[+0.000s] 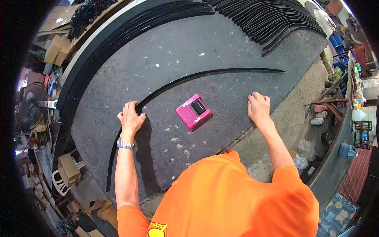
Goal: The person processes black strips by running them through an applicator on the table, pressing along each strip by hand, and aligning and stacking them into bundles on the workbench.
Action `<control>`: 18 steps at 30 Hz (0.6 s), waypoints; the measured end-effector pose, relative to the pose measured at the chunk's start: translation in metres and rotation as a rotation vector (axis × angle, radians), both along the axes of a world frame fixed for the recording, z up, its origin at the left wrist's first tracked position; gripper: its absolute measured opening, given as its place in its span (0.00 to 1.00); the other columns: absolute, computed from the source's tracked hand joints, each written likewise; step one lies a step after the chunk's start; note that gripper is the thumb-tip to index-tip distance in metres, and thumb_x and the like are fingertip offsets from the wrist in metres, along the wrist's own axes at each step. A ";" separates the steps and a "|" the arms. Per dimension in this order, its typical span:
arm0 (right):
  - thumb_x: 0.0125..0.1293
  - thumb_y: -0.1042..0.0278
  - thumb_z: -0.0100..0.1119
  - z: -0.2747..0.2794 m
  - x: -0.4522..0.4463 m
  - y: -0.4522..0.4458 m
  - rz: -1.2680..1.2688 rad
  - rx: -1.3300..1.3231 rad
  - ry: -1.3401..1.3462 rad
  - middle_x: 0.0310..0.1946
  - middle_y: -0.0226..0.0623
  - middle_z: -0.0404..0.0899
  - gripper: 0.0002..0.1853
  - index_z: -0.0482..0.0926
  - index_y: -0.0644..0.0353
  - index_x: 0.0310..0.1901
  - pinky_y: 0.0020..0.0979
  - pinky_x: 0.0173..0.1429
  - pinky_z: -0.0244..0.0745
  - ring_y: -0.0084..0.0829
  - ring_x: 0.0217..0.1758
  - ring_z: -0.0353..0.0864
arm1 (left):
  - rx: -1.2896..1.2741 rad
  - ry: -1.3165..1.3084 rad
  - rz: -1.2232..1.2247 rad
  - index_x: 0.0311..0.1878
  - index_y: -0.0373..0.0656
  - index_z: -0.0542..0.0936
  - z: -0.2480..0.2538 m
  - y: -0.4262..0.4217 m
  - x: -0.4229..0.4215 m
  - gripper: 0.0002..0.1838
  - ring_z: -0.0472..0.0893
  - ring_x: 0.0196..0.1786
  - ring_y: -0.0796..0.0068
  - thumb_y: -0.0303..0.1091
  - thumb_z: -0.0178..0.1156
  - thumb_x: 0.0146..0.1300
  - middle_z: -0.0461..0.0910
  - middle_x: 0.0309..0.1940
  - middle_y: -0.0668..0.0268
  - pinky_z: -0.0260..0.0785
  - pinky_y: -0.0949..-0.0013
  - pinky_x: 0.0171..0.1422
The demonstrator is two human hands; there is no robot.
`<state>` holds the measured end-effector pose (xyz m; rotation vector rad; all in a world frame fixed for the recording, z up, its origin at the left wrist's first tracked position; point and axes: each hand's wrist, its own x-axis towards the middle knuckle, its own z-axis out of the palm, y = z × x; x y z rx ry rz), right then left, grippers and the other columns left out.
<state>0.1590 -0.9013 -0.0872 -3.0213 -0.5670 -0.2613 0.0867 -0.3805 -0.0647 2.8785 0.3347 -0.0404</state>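
Observation:
A long, thin black strip (183, 79) curves across the dark grey table. My left hand (131, 118), with a metal watch on its wrist, has its fingers closed over the strip toward its left part. To the right, my right hand (259, 107) is over the table near its front edge, apart from the strip. Its fingers are curled in, and whether anything is inside them is hidden. Between my hands lies a pink device (193, 111) with a dark recess, touched by neither.
More black strips (118, 35) lie along the table's far left side. A row of wavy black strips (272, 19) covers the far right. The table (221, 51) has pale specks. Beyond it are a fan (32, 104), a cardboard box (68, 169) and a blue jug (347, 151).

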 end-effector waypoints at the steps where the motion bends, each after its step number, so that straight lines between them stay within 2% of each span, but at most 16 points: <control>1: 0.61 0.72 0.66 0.000 0.002 0.002 0.008 0.047 -0.014 0.47 0.35 0.81 0.12 0.84 0.55 0.47 0.47 0.60 0.70 0.38 0.54 0.81 | -0.012 0.022 0.011 0.64 0.46 0.77 -0.002 0.000 0.003 0.30 0.76 0.68 0.56 0.38 0.67 0.55 0.78 0.63 0.58 0.61 0.46 0.69; 3: 0.62 0.71 0.66 0.000 0.008 0.008 0.015 0.138 -0.043 0.48 0.34 0.81 0.12 0.84 0.53 0.48 0.48 0.61 0.69 0.39 0.55 0.81 | -0.037 0.063 0.028 0.64 0.46 0.77 -0.003 0.001 0.010 0.29 0.76 0.68 0.57 0.37 0.66 0.56 0.78 0.62 0.58 0.60 0.46 0.69; 6: 0.62 0.70 0.67 -0.004 0.022 0.018 0.008 0.151 -0.004 0.52 0.33 0.82 0.18 0.83 0.50 0.55 0.47 0.61 0.69 0.38 0.57 0.81 | -0.088 0.051 0.039 0.62 0.45 0.77 -0.008 0.000 0.018 0.28 0.78 0.66 0.57 0.38 0.65 0.56 0.79 0.60 0.58 0.60 0.49 0.67; 8: 0.62 0.69 0.67 -0.009 0.032 0.026 0.002 0.161 -0.026 0.51 0.33 0.81 0.18 0.83 0.50 0.55 0.47 0.60 0.70 0.38 0.56 0.80 | -0.109 0.025 0.023 0.61 0.45 0.77 -0.009 -0.003 0.025 0.27 0.79 0.64 0.57 0.39 0.64 0.57 0.81 0.57 0.58 0.61 0.51 0.65; 11: 0.64 0.66 0.68 -0.014 0.046 0.034 -0.016 0.170 -0.031 0.50 0.32 0.79 0.17 0.83 0.49 0.55 0.47 0.58 0.71 0.38 0.56 0.79 | -0.155 0.037 -0.033 0.60 0.46 0.77 -0.015 -0.010 0.042 0.26 0.78 0.64 0.58 0.36 0.65 0.57 0.80 0.58 0.59 0.60 0.48 0.66; 12: 0.64 0.66 0.68 -0.016 0.052 0.035 -0.024 0.172 -0.035 0.50 0.32 0.79 0.17 0.83 0.49 0.55 0.47 0.58 0.71 0.38 0.56 0.79 | -0.135 -0.010 -0.053 0.56 0.46 0.79 -0.017 -0.015 0.046 0.21 0.80 0.62 0.59 0.34 0.65 0.58 0.82 0.54 0.61 0.61 0.50 0.63; 15: 0.64 0.66 0.67 -0.015 0.059 0.036 -0.036 0.152 -0.041 0.49 0.32 0.79 0.17 0.83 0.49 0.55 0.47 0.58 0.71 0.39 0.56 0.78 | -0.090 0.008 -0.131 0.50 0.45 0.81 -0.025 -0.019 0.057 0.15 0.82 0.58 0.60 0.31 0.64 0.58 0.84 0.48 0.63 0.61 0.53 0.59; 16: 0.64 0.66 0.67 -0.013 0.059 0.034 -0.037 0.141 -0.039 0.50 0.32 0.79 0.17 0.82 0.49 0.56 0.47 0.58 0.70 0.39 0.57 0.78 | -0.076 -0.140 -0.186 0.43 0.45 0.82 -0.023 -0.030 0.056 0.10 0.82 0.52 0.61 0.28 0.65 0.57 0.84 0.41 0.65 0.61 0.54 0.55; 18: 0.65 0.66 0.67 -0.013 0.055 0.030 -0.036 0.120 -0.028 0.52 0.33 0.78 0.19 0.82 0.50 0.58 0.47 0.58 0.70 0.39 0.58 0.78 | -0.052 -0.127 -0.259 0.43 0.46 0.82 -0.020 -0.048 0.058 0.11 0.82 0.51 0.62 0.27 0.65 0.55 0.84 0.41 0.65 0.61 0.56 0.55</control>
